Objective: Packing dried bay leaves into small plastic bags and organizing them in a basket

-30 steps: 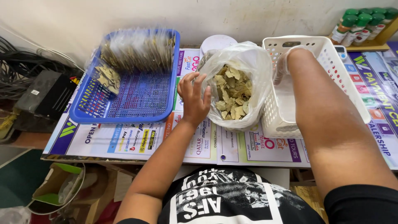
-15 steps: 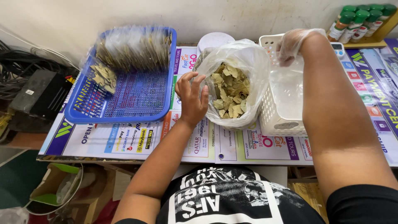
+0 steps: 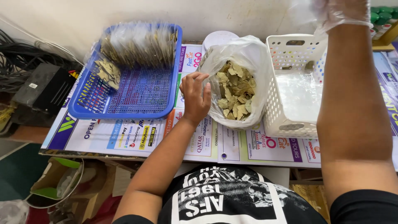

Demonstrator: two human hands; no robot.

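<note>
My left hand (image 3: 195, 97) rests at the open mouth of the clear plastic bag (image 3: 244, 54), fingers curled loosely on its near rim at the bag's 9 o'clock side; the grip is half closed on the plastic edge, holding nothing else that I can see. The bag sits at the middle of the table (image 3: 124, 137), sagging open toward me, and the dried bay leaves (image 3: 236, 93) lie heaped inside it, pale green and brown.

My right hand (image 3: 342, 12), in a thin clear glove, is raised high at 1 o'clock, above the far corner of the white basket (image 3: 277, 112). Its fingers run out of the top of the view, so I cannot tell whether that grip is open or closed. My right forearm crosses in front of the basket's right wall and hides it.

The white basket stands just beside the bag at 3 o'clock, touching its plastic, with a clear sheet lying in its bottom. At 9 o'clock from the bag lies the blue tray (image 3: 137, 93), with a row of small clear packets (image 3: 137, 43) of leaves standing against its far wall and a few more at its left edge. A white round lid (image 3: 217, 39) shows behind the bag at 12 o'clock. Printed advertisement sheets (image 3: 265, 145) cover the table. Black cables (image 3: 25, 58) and a dark box (image 3: 43, 89) lie off at 10 o'clock, and green-capped bottles (image 3: 381, 14) stand at the far right.
</note>
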